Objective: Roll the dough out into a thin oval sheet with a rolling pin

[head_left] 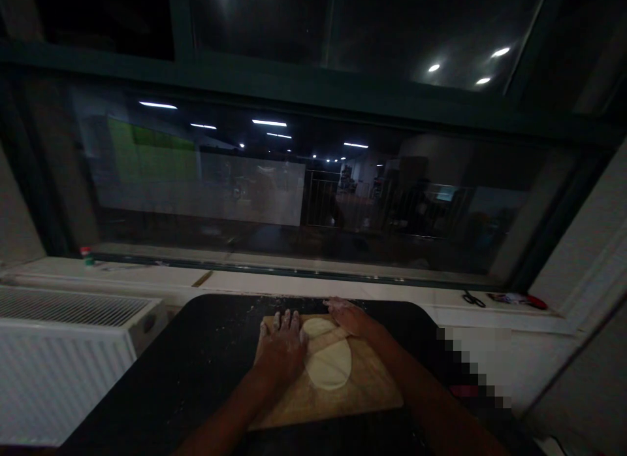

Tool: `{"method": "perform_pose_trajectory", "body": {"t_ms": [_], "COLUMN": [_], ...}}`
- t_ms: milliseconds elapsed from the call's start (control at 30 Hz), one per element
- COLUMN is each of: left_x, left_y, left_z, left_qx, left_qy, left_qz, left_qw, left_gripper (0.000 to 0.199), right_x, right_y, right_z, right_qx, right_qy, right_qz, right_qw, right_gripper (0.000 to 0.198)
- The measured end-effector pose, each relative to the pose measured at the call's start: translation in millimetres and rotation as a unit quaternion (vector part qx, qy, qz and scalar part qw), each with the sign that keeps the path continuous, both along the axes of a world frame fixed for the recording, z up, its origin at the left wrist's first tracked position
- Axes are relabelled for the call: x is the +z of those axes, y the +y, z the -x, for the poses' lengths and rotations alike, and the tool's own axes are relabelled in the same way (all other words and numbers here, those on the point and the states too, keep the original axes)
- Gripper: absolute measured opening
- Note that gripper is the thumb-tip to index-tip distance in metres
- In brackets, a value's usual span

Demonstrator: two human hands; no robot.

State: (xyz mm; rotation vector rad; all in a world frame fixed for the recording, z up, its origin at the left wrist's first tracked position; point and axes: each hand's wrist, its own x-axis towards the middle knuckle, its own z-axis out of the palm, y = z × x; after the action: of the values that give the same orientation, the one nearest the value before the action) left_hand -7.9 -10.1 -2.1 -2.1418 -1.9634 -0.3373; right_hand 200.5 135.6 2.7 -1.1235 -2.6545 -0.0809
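Observation:
A flattened sheet of pale dough (330,368) lies on a wooden board (362,397). Across its upper part runs a slanted wood-coloured band, which looks like a slim rolling pin (326,339), blurred and dim. My left hand (284,345) rests flat at the band's left end, its floured fingers stretched out and apart over the board's far left corner. At the band's right end lies my right hand (350,317), floured fingers extended toward the board's far edge. Both palms hide the ends of the band.
The board sits on a black table (220,338) with scattered flour. Behind it runs a white windowsill (294,283) holding scissors (473,299) and a small red-and-green container (87,256). A white radiator (63,351) stands at left, beneath a dark window (274,195).

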Motion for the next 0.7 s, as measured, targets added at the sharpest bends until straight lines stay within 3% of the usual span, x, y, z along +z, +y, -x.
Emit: {"method": "perform_pose_trajectory", "body": {"t_ms": [200, 400, 533, 600, 700], "left_x": [-13.9, -36.7, -42.3, -40.2, -32.6], "left_y": [-27.2, -64.2, -94.1, -96.1, -75.9], "left_z": [-17.5, -10.6, -5.8, -3.7, -2.4], "left_qx": [-0.034, -0.130, -0.155, -0.168, -0.173], "left_qy": [0.034, 0.047, 0.054, 0.044, 0.005], "left_qz": [-0.087, -0.179, -0.193, -0.182, -0.136], "left_qw": [0.995, 0.974, 0.967, 0.968, 0.976], "left_gripper": [0.053, 0.056, 0.063, 0.062, 0.057], "right_x": [-24.6, -42.0, -51.1, -47.8, -30.6], "right_y": [-51.9, -122.4, -162.8, -168.7, -152.3], "right_z": [-41.7, -57.3, -68.9, -68.8, -56.9], "right_qx": [-0.051, -0.110, -0.108, -0.110, -0.131], "right_qy": [0.051, 0.121, 0.112, 0.102, 0.084], "right_qz": [-0.007, -0.071, -0.094, -0.092, -0.083], "right_qw": [0.997, 0.984, 0.983, 0.984, 0.984], "right_gripper": [0.050, 0.054, 0.053, 0.053, 0.049]}}
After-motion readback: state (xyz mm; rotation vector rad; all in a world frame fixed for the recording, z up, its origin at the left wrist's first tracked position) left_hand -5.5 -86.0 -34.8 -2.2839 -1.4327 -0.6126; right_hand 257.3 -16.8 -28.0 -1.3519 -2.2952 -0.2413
